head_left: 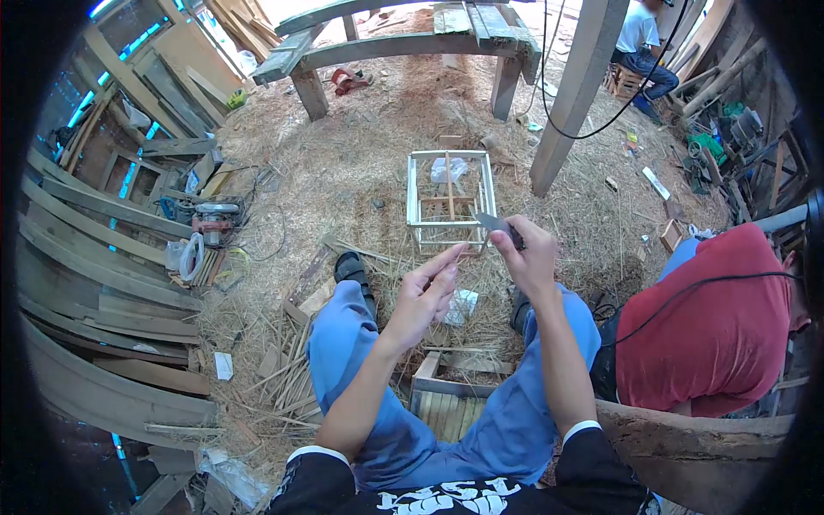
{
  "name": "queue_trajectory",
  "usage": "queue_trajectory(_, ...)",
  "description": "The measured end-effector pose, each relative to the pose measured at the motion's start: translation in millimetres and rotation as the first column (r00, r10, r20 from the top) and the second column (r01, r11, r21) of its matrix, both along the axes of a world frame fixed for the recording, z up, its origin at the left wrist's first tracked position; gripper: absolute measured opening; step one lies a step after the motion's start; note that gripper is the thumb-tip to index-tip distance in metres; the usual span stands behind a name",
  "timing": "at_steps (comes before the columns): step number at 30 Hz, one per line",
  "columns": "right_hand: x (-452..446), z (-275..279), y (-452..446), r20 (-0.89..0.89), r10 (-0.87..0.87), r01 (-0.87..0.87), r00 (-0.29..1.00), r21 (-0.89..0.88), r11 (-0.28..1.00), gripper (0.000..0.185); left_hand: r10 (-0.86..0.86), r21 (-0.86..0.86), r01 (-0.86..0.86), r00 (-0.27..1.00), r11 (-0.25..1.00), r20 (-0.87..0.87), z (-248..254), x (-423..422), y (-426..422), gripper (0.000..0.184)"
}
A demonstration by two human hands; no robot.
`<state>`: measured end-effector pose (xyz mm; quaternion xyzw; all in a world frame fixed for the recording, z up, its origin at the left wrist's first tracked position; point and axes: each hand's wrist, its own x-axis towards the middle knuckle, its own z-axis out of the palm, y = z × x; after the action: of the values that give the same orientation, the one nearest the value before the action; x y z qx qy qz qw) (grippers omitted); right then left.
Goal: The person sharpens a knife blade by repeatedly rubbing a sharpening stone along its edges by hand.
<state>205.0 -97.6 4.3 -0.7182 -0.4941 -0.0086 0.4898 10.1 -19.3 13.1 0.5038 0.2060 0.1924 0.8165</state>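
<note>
My right hand (534, 262) is wrapped round the dark handle of a knife (493, 223), its broad grey blade pointing up and to the left. To its left, my left hand (422, 300) is closed, with the index finger reaching toward the knife side. Anything pinched in those left fingers is too small to make out. Beyond both hands, a small wooden frame (414, 190) of pale strips stands on the floor, with a clear plastic bag (446, 170) seen through it. Between my knees is a wooden box (427, 367) with several light strips (451, 415) in it.
A person in a red shirt (704, 330) bends close on my right; another person (639, 34) sits far right. A wooden post (575, 103) and workbench (395, 51) stand ahead. Shavings cover the floor. A power saw (215, 221) and stacked planks (103, 257) lie left.
</note>
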Motion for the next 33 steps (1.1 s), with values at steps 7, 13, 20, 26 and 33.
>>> queue_trajectory(7,-9,-6,6,-0.338,0.179,-0.197,0.924,-0.018,0.98,0.033,-0.043,-0.142,0.049,0.998,0.989,0.042,-11,4,0,0.05)
queue_trajectory(13,-18,-2,9,-0.491,0.343,-0.378,0.801,0.03,0.925,0.02,0.006,-0.108,-0.004,1.0,0.994,0.015,-13,10,-8,0.054)
queue_trajectory(20,8,-4,7,-0.606,0.164,-0.055,0.778,0.195,0.979,0.016,-0.168,-0.149,0.157,0.984,0.976,-0.063,-13,6,0,0.039)
queue_trajectory(26,14,-6,5,-0.623,0.056,0.04,0.78,0.138,0.99,0.022,-0.132,-0.085,0.127,0.99,0.988,-0.055,-15,5,0,0.034)
queue_trajectory(33,1,0,7,-0.502,0.099,-0.087,0.859,0.048,0.995,0.031,-0.061,-0.062,0.058,0.997,0.996,-0.051,-14,6,1,0.035)
